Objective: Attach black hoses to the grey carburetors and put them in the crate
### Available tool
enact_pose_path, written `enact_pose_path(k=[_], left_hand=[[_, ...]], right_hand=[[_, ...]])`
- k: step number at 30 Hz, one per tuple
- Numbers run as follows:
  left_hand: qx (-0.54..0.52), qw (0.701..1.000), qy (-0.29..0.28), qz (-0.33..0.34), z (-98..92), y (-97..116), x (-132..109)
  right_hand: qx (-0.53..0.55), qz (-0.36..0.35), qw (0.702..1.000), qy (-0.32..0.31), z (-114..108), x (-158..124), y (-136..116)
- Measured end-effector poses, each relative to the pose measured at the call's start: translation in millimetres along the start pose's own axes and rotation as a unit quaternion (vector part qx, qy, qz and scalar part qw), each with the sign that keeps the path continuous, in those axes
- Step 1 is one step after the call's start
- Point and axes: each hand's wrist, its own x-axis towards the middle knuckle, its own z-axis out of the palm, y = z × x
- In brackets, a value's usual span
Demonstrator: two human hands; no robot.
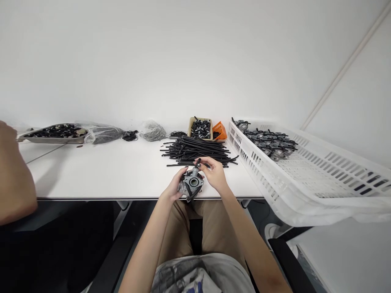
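A grey metal carburetor [193,183] is held over the table's front edge, its round bore facing up toward me. My left hand [176,184] is wrapped around its left side. Above its top neck, my right hand [214,173] pinches a small black part [198,161] between thumb and forefinger; its exact kind is too small to make out. A black hose [190,193] loops across the lower part of the carburetor. Just beyond my hands lies a pile of cut black rubber hoses [195,149].
On the right, a white plastic crate [259,171] holds several carburetors [271,142]. A yellow bin [191,127] of black and grey parts and an orange basket [221,129] stand behind the hoses. Leftward are plastic bags [152,131], a metal tray [55,140] and another person's arm [15,175].
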Motion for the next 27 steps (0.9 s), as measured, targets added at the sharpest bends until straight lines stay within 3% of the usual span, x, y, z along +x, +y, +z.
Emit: enact_pose_path(k=[5,8,11,14,18,23,27], left_hand=[[0.008,0.999,0.048,0.020,6.2,0.5,-2.0],[0.013,0.997,0.063,0.037,5.8,-1.6,-0.5],[0.016,0.991,0.089,0.094,1.1,-5.7,6.0],[0.036,0.979,0.116,0.163,-3.1,-9.2,13.3],[0.092,0.975,0.106,0.172,-3.6,-9.5,14.5],[0.083,0.979,0.091,0.166,-5.1,-4.5,10.0],[0.108,0.977,0.087,0.164,-8.2,-3.7,10.3]], right_hand=[[-0.007,-0.012,1.000,-0.018,-6.6,-0.7,1.2],[-0.038,0.012,0.999,0.002,-8.2,-12.7,1.4],[-0.075,0.083,0.994,0.015,1.2,-36.9,4.0],[-0.094,0.086,0.992,-0.010,16.6,-55.2,9.9],[-0.116,0.111,0.987,0.002,23.3,-52.5,13.1],[-0.145,0.089,0.985,0.004,4.1,-47.6,-7.0],[-0.181,0.042,0.981,0.046,-37.5,-65.2,-42.7]])
